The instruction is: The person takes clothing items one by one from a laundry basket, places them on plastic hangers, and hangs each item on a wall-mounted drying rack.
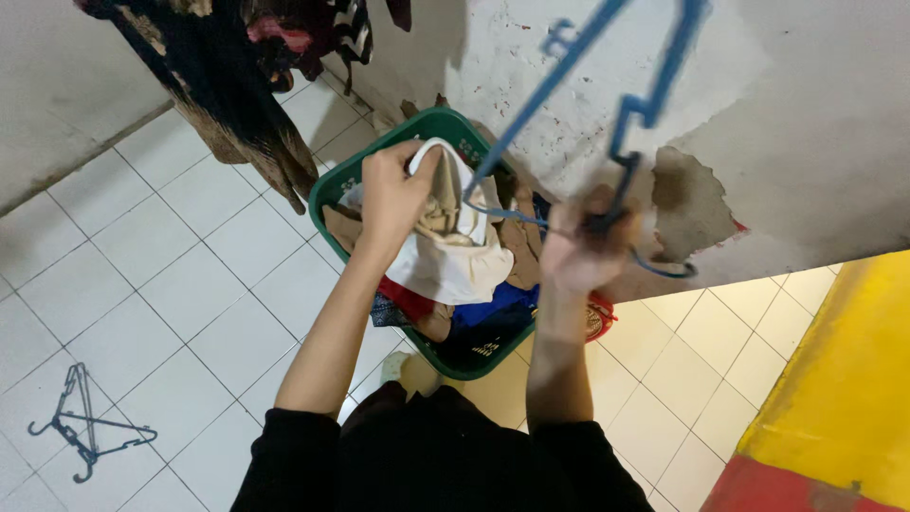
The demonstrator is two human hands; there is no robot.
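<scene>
My left hand [391,194] grips a white and beige garment [450,248] by its neck opening, holding it up over a green laundry basket [334,185]. My right hand [576,248], blurred, holds the hook end of a blue plastic hanger [637,104] that reaches up to the top edge of the view. One thin blue arm of the hanger runs down to the garment's opening. The basket is full of crumpled clothes in brown, blue and red.
Dark patterned clothes [227,85] hang at the upper left. A dark hanger [87,431] lies on the white tiled floor at lower left. A peeling white wall [758,142] stands behind the basket. A yellow and red surface [844,398] fills the lower right.
</scene>
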